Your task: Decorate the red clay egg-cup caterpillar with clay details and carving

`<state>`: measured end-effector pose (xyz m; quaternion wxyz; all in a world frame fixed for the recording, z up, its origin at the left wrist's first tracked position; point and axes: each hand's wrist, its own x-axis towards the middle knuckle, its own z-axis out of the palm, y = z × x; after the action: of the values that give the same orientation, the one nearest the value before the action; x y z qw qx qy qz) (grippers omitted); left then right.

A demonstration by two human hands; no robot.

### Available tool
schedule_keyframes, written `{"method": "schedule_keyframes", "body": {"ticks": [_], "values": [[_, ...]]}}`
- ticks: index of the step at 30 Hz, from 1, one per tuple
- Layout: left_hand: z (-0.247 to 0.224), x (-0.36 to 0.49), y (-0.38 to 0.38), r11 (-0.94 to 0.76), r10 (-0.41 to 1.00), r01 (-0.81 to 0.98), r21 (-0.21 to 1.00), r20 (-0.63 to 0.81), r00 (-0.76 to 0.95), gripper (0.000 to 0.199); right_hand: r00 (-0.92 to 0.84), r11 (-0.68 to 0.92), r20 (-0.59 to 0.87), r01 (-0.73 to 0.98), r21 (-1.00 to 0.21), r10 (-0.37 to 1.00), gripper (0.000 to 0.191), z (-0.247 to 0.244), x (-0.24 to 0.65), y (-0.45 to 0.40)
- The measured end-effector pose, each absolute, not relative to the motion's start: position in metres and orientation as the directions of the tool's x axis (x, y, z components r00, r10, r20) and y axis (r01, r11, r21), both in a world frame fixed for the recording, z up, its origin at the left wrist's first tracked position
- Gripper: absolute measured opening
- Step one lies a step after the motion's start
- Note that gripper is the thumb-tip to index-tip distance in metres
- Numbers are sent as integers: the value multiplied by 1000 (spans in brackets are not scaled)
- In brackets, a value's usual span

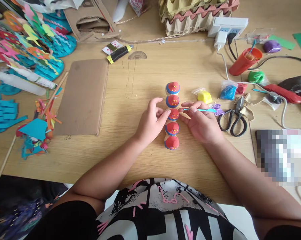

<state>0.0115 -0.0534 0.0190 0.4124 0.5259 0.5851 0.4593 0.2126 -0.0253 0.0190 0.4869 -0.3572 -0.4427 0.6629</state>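
Note:
A row of several small domes with red tops, blue rims and yellow smiling faces (174, 114) runs up the middle of the table; whitish bases show between them. My left hand (152, 118) is at the row's left side, its fingers apart and curved, the thumb tip touching the middle dome. To the right of that same dome, my right hand (200, 121) pinches a thin light-blue modelling tool (209, 110) between thumb and fingers. The tool lies roughly level, pointing toward the domes. My right fingertips are close beside the middle dome; whether they touch it I cannot tell.
Black-handled scissors (236, 116), a yellow clay packet (204, 96), a blue clay packet (228, 91) and a red cup (245, 61) are on the right. Cardboard (81, 96) and paper scraps (36, 133) lie left. Egg trays (195, 20) and a power strip (230, 26) stand behind.

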Motion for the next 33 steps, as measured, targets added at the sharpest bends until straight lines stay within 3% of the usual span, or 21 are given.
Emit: {"method": "schedule_keyframes", "body": {"ticks": [3, 6, 18, 27, 33], "values": [[18, 8, -52, -54, 992, 403, 914, 96, -84, 31, -264, -144, -56, -329, -933, 963, 44, 17, 211, -26], [14, 7, -51, -94, 990, 453, 887, 133, -55, 19, -274, -169, -69, -358, -918, 959, 43, 16, 211, -25], [7, 8, -52, -252, 965, 411, 876, 261, 37, 27, -229, -162, -107, -233, -959, 967, 44, 22, 221, -17], [10, 11, -53, -215, 977, 344, 914, 207, 59, 30, -208, -128, -80, -229, -965, 975, 44, 19, 216, -21], [9, 10, -53, -238, 970, 390, 889, 235, 58, 33, -190, -69, -33, -190, -979, 981, 44, 15, 217, -20]]}}
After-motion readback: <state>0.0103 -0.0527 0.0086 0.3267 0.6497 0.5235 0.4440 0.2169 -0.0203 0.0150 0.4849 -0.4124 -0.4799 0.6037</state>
